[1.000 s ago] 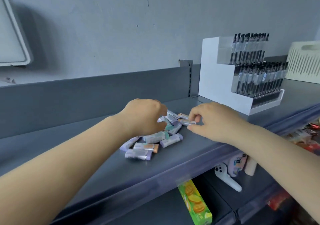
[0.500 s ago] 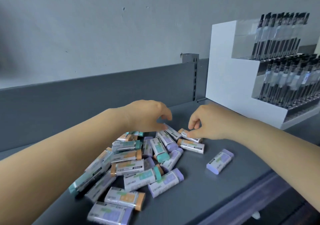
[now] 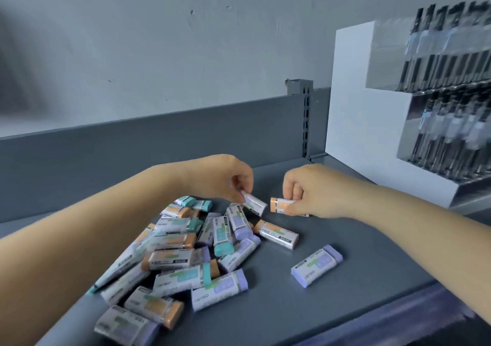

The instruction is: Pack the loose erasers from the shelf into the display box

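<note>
**One eraser in each hand at the far edge of the pile**

The left hand (image 3: 225, 179) pinches a white-sleeved eraser (image 3: 253, 204) between thumb and fingertips. The right hand (image 3: 308, 191) is closed on an orange-ended eraser (image 3: 281, 205) just beside it. Both are probably picked from the heap's far rim, where pieces lie free rather than stacked. The remaining loose erasers (image 3: 186, 250) sprawl on the shelf (image 3: 358, 252) beneath the left forearm, and one purple eraser (image 3: 316, 264) lies apart below the right wrist. No display box for erasers is in view. A pen display (image 3: 398, 111) stands beyond the right hand.
</note>
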